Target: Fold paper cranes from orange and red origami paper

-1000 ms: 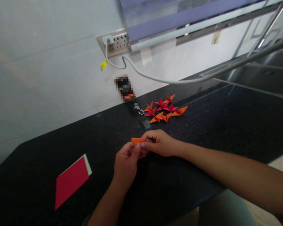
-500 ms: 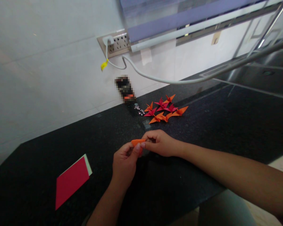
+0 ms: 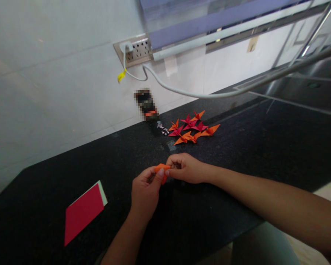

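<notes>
A small folded piece of orange origami paper (image 3: 162, 168) is pinched between my two hands above the dark counter. My left hand (image 3: 147, 187) grips it from the lower left, thumb on top. At its right end, my right hand (image 3: 186, 167) holds it between thumb and fingers. Part of the paper shows below the left thumb; the rest is hidden by the fingers. Beyond the hands stand several orange and red paper cranes (image 3: 193, 127), grouped closely on the counter.
A stack of red and pale green paper sheets (image 3: 84, 215) lies on the black counter (image 3: 44, 176) at left. A pixelated object (image 3: 146, 105) leans on the wall. A white cable (image 3: 182, 92) runs from a wall socket (image 3: 136, 50) across to the right.
The orange paper has tilted, showing a peaked top edge and a part below the left thumb. Both hands have stayed almost in place, the right shifting slightly.
</notes>
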Motion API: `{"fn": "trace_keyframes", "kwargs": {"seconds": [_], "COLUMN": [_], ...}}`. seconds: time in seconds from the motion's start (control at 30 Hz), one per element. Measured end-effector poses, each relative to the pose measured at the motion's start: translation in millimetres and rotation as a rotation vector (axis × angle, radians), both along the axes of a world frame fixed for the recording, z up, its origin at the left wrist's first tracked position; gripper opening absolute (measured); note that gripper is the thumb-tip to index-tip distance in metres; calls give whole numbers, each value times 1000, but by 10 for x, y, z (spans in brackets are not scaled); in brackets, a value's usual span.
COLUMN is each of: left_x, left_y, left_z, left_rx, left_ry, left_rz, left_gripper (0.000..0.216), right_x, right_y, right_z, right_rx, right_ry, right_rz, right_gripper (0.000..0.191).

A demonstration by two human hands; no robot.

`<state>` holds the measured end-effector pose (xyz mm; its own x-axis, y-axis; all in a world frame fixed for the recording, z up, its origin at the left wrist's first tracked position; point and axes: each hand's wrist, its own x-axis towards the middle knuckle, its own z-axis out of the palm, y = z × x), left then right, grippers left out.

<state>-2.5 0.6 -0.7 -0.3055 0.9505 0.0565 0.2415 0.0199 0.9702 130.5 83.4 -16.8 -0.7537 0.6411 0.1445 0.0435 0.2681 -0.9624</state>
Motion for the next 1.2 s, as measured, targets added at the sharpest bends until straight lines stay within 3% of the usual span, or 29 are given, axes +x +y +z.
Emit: {"fn": "trace_keyframes", "kwargs": {"seconds": [0.2,0.7,1.03,1.2], "left_x": [-4,23,-9,11], "left_y": [10,-3,-17,-6], "left_z": [-43,-31,-73,-50], "left_rx": [0,-26,-1,-26], "left_ry": [-92,-169,-166,-185], "left_rz": [-27,-9,-48,-43], "left_gripper": [17,19,10,13], "right_x": [-3,13,51,56], "right_y": [-6,-28,-46,-44], "right_z": [1,32,78,90], "right_rx": [-68,14,186,174], "right_ry": [48,11,4,4], "right_rz": [16,39,11,2], "right_gripper": [10,9,8,9]}}
